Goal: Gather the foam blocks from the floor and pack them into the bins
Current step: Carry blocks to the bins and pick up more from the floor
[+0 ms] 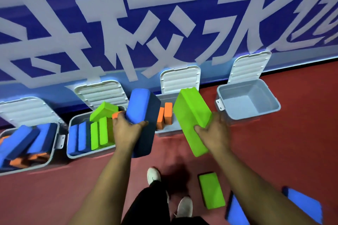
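My left hand (128, 129) was clamped around a blue block (143, 120), my right hand (213, 131) around a green block (192, 120), both held above the third bin (170, 130), where two orange blocks (164, 117) stood on edge. I judged it best to slide mine in upright beside them. The bin left of it (87, 153) looked nearly full, though blur hid its corners. The far-right bin (248, 104) sat empty. A green block (212, 190) and blue ones (301, 204) lay near my shoes (153, 175).
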A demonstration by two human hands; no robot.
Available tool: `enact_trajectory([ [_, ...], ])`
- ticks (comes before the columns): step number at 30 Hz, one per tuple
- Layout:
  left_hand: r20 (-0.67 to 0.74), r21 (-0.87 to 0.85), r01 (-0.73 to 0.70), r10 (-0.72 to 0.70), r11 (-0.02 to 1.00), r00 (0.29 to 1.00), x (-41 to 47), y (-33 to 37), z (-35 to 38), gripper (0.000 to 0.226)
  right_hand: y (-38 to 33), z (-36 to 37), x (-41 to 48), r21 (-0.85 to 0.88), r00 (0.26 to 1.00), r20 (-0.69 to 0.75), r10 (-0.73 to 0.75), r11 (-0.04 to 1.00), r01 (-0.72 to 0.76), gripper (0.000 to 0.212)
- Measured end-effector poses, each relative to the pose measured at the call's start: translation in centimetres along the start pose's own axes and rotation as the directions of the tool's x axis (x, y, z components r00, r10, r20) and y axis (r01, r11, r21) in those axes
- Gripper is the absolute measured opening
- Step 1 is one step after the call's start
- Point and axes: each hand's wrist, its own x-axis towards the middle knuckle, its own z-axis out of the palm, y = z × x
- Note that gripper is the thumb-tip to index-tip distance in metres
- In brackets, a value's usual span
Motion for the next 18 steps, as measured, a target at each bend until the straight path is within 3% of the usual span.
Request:
enact_trajectory([
  [8, 0.174, 0.013, 0.020, -0.022, 1.000, 0.985, 10.5, 6.5, 12.1, 0.084, 2.6, 2.4, 12.9, 0.008, 0.993, 0.039, 0.116, 0.993, -0.116, 0.065],
  [12, 0.320, 0.042, 0.025, -0.037, 0.999, 0.947, 16.7, 9.6, 19.9, 0.078, 4.1, 3.3, 19.4, -0.077, 0.978, 0.038, 0.203, 0.977, -0.200, 0.073],
  [18, 0.445, 0.091, -0.067, 0.019, 0.994, 0.895, 25.1, 15.3, 31.2, 0.063, 6.2, 6.2, 30.1, -0.072, 0.954, -0.005, 0.299, 0.952, -0.299, 0.067],
])
